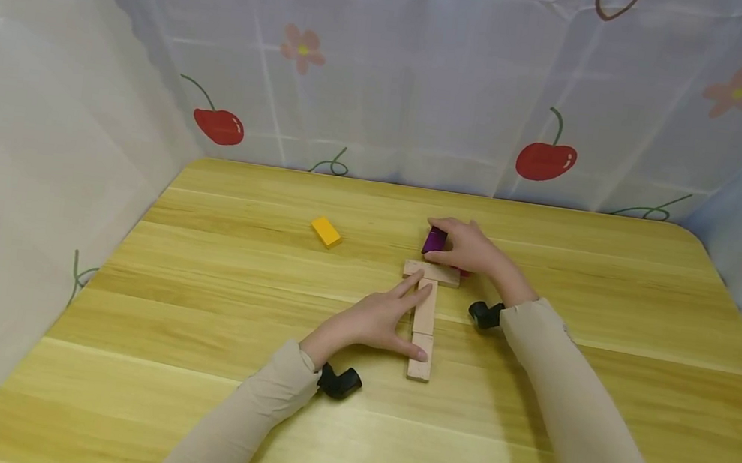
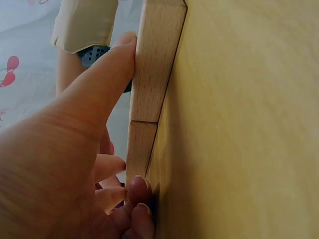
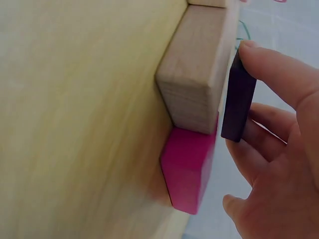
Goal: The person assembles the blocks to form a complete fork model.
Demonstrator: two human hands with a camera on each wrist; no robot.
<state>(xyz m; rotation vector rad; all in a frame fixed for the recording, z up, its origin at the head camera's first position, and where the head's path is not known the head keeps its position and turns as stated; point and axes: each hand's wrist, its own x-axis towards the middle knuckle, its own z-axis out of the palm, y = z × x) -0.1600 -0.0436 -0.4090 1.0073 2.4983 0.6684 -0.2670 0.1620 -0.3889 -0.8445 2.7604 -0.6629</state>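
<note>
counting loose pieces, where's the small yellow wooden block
In the head view, the small yellow wooden block lies alone on the table, left of the natural wooden blocks.

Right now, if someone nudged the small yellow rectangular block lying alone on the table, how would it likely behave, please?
The small yellow rectangular block looks like rigid painted wood, so it should keep its shape. It lies flat with flat faces, so it would probably slide on the smooth wooden table rather than roll or tip. Being small, it is likely light.

Purple block [image 1: 434, 240] (cherry-print curtain [image 1: 545, 159])
</note>
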